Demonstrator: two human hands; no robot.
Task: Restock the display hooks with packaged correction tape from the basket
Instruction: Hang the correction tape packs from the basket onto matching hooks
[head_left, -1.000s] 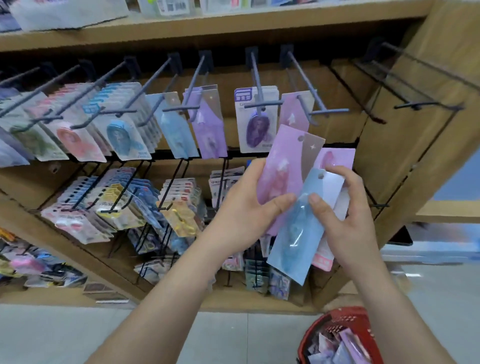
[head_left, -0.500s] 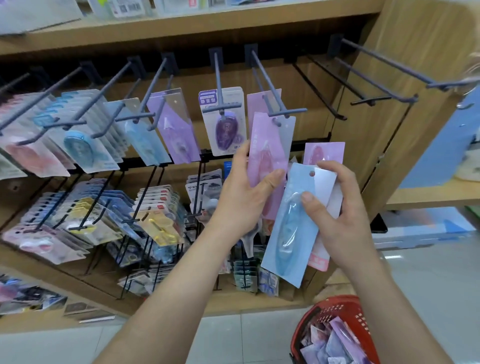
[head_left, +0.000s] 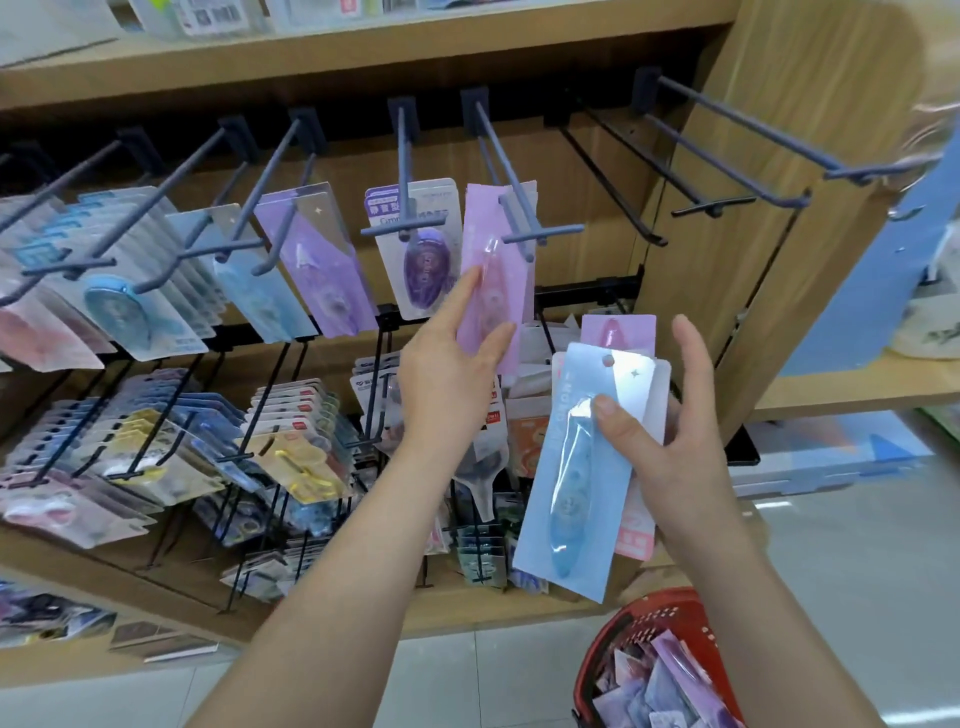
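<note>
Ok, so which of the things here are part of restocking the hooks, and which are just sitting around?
In the job: left hand; pink pack it holds at the hook; right hand; blue pack; red basket; empty hooks.
Just around: purple tape pack; yellow packs on the lower row; white bag at right.

I see matt, grey-blue coated metal on the display hooks (head_left: 545, 233) across the upper half of the frame. The shelf (head_left: 363, 57) above them and the side panel (head_left: 810, 62) at upper right look like pale wood-grain board, smooth. The blue pack (head_left: 571, 467) at centre right is glossy card under a clear plastic blister; the pink pack (head_left: 514, 301) at centre has the same sheen. The basket (head_left: 649, 618) at lower right is red perforated plastic. The floor (head_left: 857, 597) beside it is smooth, pale tile.
</note>
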